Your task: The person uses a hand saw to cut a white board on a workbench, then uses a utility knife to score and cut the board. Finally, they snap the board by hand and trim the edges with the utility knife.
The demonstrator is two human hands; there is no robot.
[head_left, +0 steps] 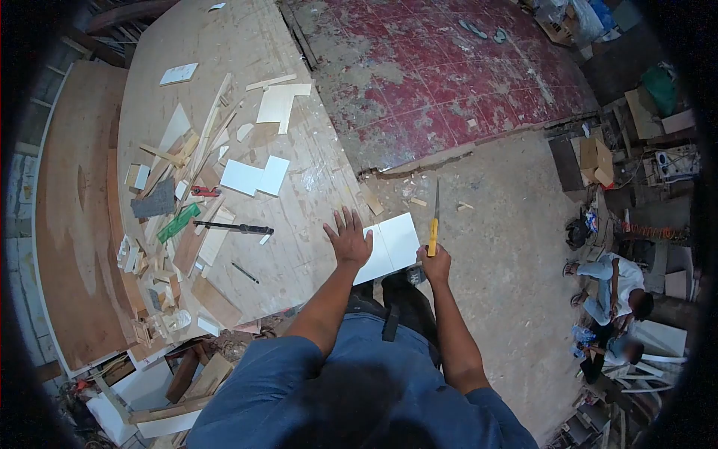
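My left hand [349,241] lies flat with its fingers spread, at the left edge of a white board [396,238] that juts past the table's edge. A thin line crosses the board from top to bottom. In my right hand [434,265] is a hand saw [434,233] with a yellow handle, its narrow blade pointing up and away from me. The saw stands just right of the board's right edge. To the left on the table lie a black rod-like tool [233,227] and a dark pen [244,272].
Wood strips and offcuts [202,165] pile up on the left of the wooden table [299,254]. White L-shaped pieces [256,177] lie farther up. Small scraps dot the concrete floor [508,247], beside a raised red floor [441,82]. Two people [617,288] sit at the right.
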